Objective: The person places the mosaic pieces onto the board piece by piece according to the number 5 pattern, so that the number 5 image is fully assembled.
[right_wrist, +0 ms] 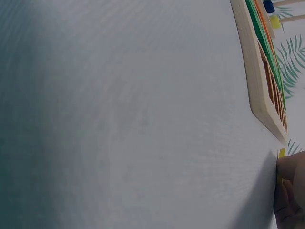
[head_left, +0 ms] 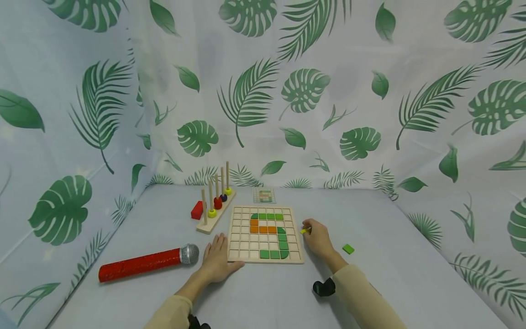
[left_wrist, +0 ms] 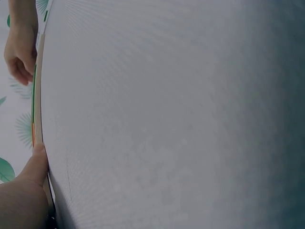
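Observation:
A wooden grid board (head_left: 242, 246) lies on the table, holding orange tiles (head_left: 264, 230) and green tiles (head_left: 283, 245) in a winding line. Against its near left corner rests my left hand (head_left: 216, 260), fingers stretched along the left side and thumb at the front edge. The thumb (left_wrist: 35, 167) touches the board's edge in the left wrist view. Just off the board's right side, my right hand (head_left: 319, 240) pinches a small yellow tile (head_left: 303, 231). That yellow tile (right_wrist: 281, 152) shows only partly between the fingertips in the right wrist view.
A loose green tile (head_left: 348, 249) lies to the right of my right hand. Left of the board are a red microphone (head_left: 141, 265), a peg stand (head_left: 216, 217) with coloured beads and a red block (head_left: 197, 210). A patterned card (head_left: 264, 196) lies behind the board.

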`<state>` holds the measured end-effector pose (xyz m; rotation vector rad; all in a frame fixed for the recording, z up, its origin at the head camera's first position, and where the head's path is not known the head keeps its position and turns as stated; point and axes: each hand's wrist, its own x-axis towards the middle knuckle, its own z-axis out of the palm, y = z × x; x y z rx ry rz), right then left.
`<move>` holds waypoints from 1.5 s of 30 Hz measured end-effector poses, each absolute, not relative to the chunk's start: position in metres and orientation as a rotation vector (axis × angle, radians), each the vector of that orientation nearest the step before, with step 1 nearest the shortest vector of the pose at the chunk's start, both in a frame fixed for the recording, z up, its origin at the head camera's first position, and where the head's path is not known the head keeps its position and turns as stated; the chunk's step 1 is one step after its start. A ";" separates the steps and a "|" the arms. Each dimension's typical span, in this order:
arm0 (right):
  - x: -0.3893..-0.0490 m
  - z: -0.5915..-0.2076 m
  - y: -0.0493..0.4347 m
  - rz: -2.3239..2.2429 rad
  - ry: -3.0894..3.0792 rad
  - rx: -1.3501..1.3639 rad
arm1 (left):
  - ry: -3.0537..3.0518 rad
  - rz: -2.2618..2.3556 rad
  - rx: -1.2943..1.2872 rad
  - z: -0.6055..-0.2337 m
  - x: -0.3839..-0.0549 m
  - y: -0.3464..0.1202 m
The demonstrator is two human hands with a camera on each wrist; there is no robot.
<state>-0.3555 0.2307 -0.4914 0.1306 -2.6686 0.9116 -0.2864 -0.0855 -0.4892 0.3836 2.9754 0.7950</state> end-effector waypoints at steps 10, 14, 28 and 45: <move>-0.354 -0.488 0.224 0.888 -2.624 0.190 | 2.978 0.815 0.383 -0.493 -0.286 -0.090; -0.353 -0.486 0.214 0.897 -2.593 0.268 | 2.977 0.807 0.376 -0.494 -0.287 -0.091; -0.339 -0.474 0.167 0.991 -2.565 0.570 | 3.001 0.793 0.439 -0.487 -0.291 -0.087; -0.324 -0.484 0.120 0.816 -2.578 0.877 | 2.999 0.769 0.423 -0.487 -0.291 -0.089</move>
